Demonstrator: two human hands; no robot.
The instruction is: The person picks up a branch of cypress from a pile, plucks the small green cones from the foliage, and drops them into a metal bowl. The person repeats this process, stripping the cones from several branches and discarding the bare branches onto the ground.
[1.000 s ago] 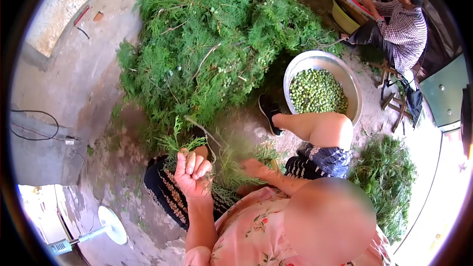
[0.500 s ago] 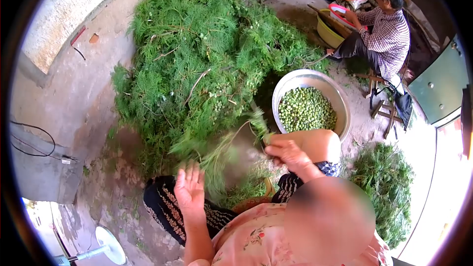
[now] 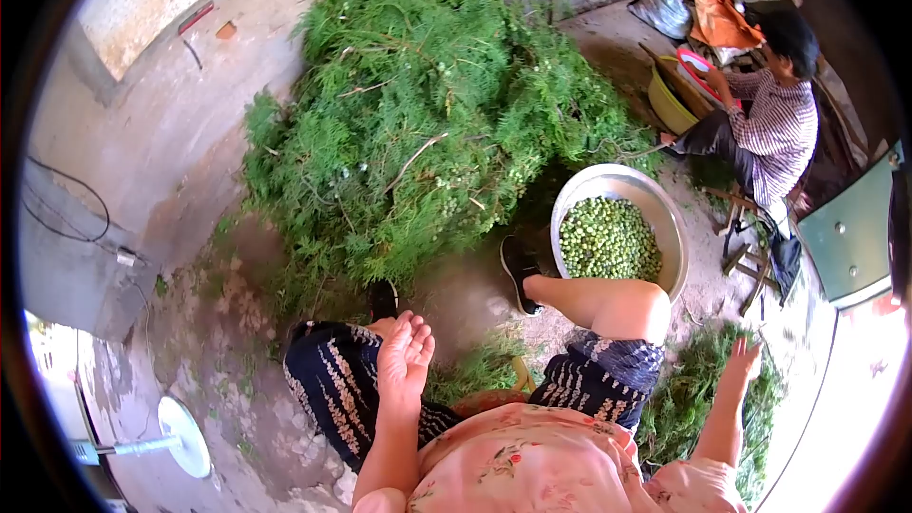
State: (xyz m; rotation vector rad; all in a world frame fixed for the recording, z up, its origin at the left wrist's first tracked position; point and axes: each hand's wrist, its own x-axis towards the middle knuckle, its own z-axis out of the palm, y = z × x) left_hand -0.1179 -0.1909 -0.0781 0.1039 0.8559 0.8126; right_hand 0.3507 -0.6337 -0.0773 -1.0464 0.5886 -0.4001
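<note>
My left hand [image 3: 406, 353] is palm up above my left knee, its fingers loosely curled and nothing in it. Out to the right, my right hand [image 3: 744, 358] is stretched over a smaller heap of green sprigs [image 3: 698, 389], fingers apart, with no sprig visible in it. A large pile of leafy green branches [image 3: 418, 123] lies on the floor in front of my feet. Beside my right leg stands a metal basin [image 3: 671, 218] holding many small round green fruits [image 3: 608, 239]. Between my legs lie some loose green sprigs [image 3: 480, 366].
At the upper right a person [image 3: 779, 119] sits by a yellow basin [image 3: 670, 104], hands at a red-rimmed container [image 3: 698, 66]. Orange and white sacks [image 3: 727, 14] lie behind. A green metal panel [image 3: 855, 228] stands at right, a fan [image 3: 185, 437] at lower left.
My right hand held a green sprig in front of me; it has swung right over the smaller heap, and the sprig is gone from it. My left hand stays raised. The view has shifted.
</note>
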